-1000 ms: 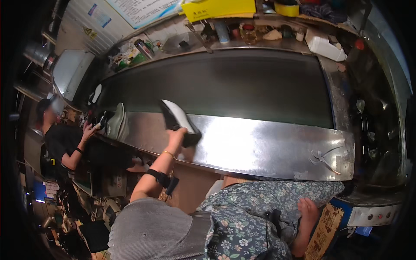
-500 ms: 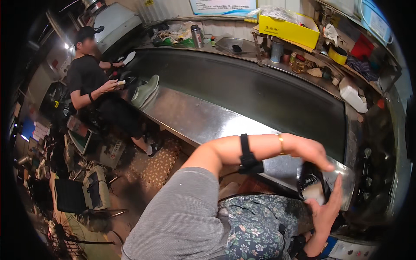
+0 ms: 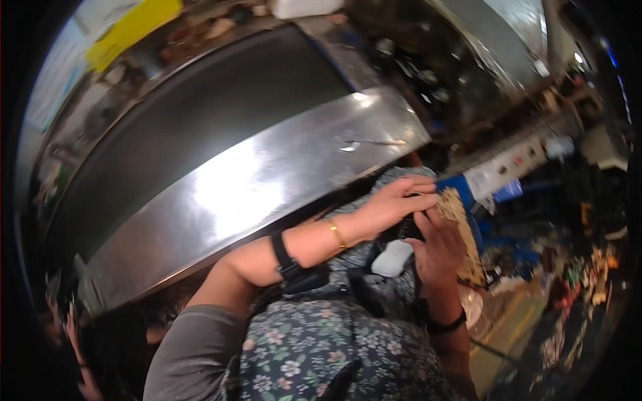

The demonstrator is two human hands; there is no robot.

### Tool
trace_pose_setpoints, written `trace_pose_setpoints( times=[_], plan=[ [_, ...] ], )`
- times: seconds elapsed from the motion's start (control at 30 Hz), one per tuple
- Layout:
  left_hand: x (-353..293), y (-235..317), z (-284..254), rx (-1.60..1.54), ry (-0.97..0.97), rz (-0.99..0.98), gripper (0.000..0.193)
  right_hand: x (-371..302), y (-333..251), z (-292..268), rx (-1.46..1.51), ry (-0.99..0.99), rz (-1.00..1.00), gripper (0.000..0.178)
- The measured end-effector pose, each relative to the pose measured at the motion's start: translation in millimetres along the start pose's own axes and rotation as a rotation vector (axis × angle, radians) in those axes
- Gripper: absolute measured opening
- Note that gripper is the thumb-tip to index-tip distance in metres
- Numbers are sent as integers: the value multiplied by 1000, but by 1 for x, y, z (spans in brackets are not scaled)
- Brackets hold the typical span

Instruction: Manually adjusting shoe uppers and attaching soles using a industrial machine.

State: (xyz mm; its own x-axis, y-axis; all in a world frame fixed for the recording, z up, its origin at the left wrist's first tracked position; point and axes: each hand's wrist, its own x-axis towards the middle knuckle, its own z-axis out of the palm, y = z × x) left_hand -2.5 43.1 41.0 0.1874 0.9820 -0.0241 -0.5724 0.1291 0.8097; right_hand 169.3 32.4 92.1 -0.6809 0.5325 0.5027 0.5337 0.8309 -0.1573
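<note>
Left hand [image 3: 396, 208] and right hand [image 3: 440, 248] close together about a black-and-white shoe [image 3: 392, 259] above the lap, right of the frame's centre.
At the lower left edge shows another person's hand [image 3: 71, 324]; at the upper left, a yellow box [image 3: 134, 32]. A dark flat surface [image 3: 207, 113] sweeps across the upper left, bordered below by a shiny metal ledge [image 3: 294, 164]. The floral apron [image 3: 301, 351] fills the bottom centre. The left hand's fingers stretch toward the right hand, whose fingers bend beside the shoe's white part; blur hides how firmly either grips, so I cannot tell. Farther right lies a control panel [image 3: 511, 164].
</note>
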Motion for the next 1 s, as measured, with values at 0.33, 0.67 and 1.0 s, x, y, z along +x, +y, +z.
trace_pose_setpoints(
  times=[0.33,0.67,1.0],
  plan=[
    [-43,-10,52,612,-51,367,27,-66,-14,-53,270,-62,100,15],
    [-37,-22,49,550,-22,320,19,-46,13,-56,449,-143,14,37],
    [-17,-29,19,741,257,590,71,-24,82,15,753,-319,217,53]
  ],
)
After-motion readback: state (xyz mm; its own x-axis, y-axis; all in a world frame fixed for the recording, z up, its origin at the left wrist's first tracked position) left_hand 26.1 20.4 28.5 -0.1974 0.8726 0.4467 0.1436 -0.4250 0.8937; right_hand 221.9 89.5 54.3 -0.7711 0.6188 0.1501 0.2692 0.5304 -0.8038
